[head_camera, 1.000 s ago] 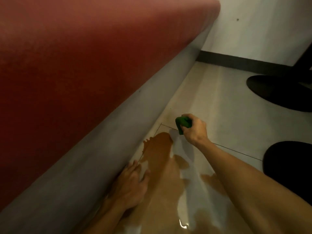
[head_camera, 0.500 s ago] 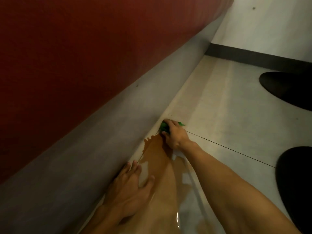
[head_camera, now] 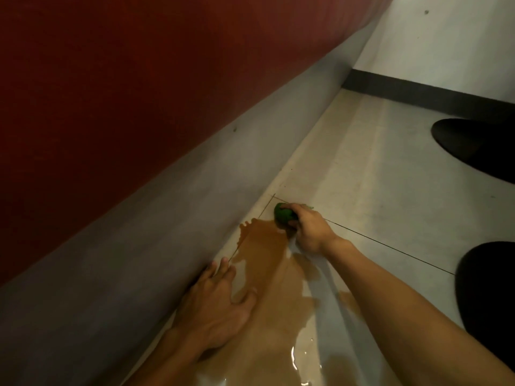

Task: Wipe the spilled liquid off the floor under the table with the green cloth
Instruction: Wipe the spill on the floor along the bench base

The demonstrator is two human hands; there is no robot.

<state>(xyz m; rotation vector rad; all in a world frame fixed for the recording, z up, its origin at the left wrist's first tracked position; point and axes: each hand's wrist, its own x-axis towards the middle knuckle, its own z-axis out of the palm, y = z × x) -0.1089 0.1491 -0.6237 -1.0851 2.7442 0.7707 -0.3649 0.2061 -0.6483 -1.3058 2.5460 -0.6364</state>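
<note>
The green cloth is bunched into a ball at the far tip of the brown spilled liquid, pressed onto the pale floor. The right hand has its fingers curled tight round it. The left hand lies flat with fingers spread, holding nothing, its thumb in the puddle, beside the grey base of the red bench. Two dark round bases sit off to the right.

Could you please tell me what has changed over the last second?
The right hand, gripping the bunched green cloth throughout, came down and toward the grey base, bringing the cloth to the far edge of the brown spill. The left hand stayed spread on the floor beside the spill, which looks as large as before.
</note>
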